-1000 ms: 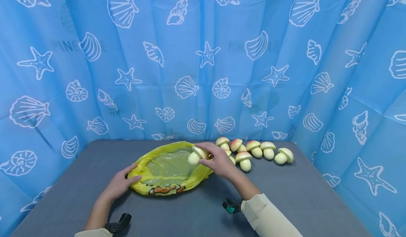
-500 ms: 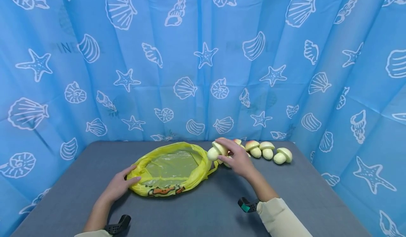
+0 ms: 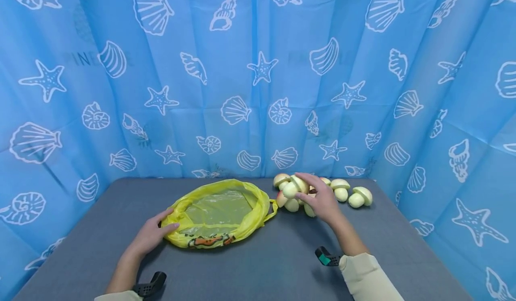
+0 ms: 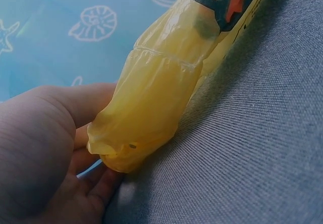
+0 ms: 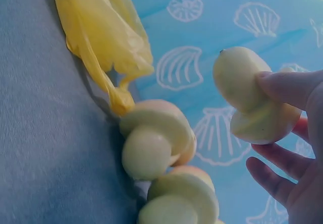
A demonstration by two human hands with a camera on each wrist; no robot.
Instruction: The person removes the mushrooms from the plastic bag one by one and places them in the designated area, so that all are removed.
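Note:
My left hand (image 3: 156, 230) holds the left end of a yellow plastic bag (image 3: 258, 220), which lies on the table with its mouth spread wide. In the left wrist view, the bag's gathered end (image 4: 146, 103) lies against the thumb and fingers. My right hand (image 3: 322, 200) pinches a pale toy mushroom (image 3: 290, 190) by its cap, above a cluster of similar mushrooms. The right wrist view shows this held mushroom (image 5: 242, 77) between thumb and fingers, apart from the mushrooms (image 5: 146, 153) on the table. Part of the cluster is hidden behind the right hand.
Two mushrooms, one (image 3: 340, 190) nearer the cluster and another (image 3: 360, 198) farther right, lie on the grey tabletop (image 3: 250, 274). A bag handle (image 3: 273, 209) reaches toward the cluster. Behind the table hangs a blue shell-patterned curtain (image 3: 258, 90).
My right hand has carried the mushroom rightward, from over the bag's right side to above the cluster. The left hand has stayed at the bag's left end.

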